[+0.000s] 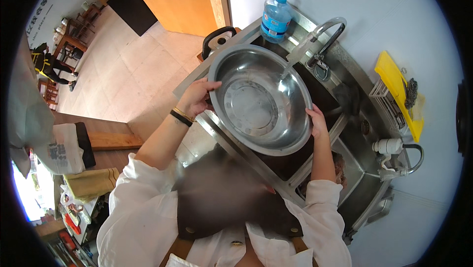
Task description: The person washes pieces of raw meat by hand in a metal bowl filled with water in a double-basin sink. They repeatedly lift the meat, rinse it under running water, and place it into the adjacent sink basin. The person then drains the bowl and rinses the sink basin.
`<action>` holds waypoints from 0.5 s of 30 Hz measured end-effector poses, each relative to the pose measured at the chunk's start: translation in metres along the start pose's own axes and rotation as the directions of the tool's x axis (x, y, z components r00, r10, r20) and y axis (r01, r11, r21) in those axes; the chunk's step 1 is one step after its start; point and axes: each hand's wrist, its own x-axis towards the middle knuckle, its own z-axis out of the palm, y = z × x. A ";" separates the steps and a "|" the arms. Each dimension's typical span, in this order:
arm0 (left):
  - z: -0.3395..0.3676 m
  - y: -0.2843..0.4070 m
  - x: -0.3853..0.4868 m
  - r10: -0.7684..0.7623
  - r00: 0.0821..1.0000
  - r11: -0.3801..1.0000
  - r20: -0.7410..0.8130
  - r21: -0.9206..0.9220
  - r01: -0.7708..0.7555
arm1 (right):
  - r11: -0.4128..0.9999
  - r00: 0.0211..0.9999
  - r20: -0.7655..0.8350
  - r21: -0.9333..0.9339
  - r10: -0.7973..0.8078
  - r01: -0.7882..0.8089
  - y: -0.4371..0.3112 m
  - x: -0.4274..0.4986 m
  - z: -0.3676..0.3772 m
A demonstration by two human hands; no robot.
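Note:
Between my two hands is a wide stainless steel basin (251,108), held over a double-bowl metal sink (284,167). My left hand (197,97) grips its left rim, thumb on top and fingers hidden beneath. At the right rim my right hand (317,121) clasps the edge, most of its fingers out of sight behind the wall. Water runs from the curved chrome faucet (330,26) into the far right side of the basin, through what looks like a clear sleeve on the spout. Some water appears to lie on the basin's bottom.
A blue-labelled plastic bottle (276,19) stands on the sink's back ledge. Right of it are a dark cloth (347,97), a wall rack with a yellow board (399,93) and a second faucet (414,156). A kettle (220,41) sits left. Far off, a person (51,65) is on the tiled floor.

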 end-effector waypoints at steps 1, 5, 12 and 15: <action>-0.001 0.002 0.005 -0.029 1.000 0.999 0.000 -0.020 0.029 | 1.000 1.000 -0.022 0.009 -0.014 0.014 -0.003 -0.009 -0.001; -0.027 -0.023 0.066 -0.175 0.983 0.977 0.060 -0.115 0.181 | 0.990 0.987 -0.073 -0.026 -0.142 0.140 -0.037 -0.049 -0.007; 0.000 -0.101 0.122 -0.378 0.924 0.926 0.053 0.007 0.378 | 0.829 0.845 -0.196 -0.392 -0.498 0.398 -0.095 -0.131 0.035; -0.001 -0.114 0.154 -0.199 0.977 0.971 0.075 0.152 0.186 | 0.834 0.798 -0.248 -0.221 -0.549 0.506 -0.083 -0.134 0.022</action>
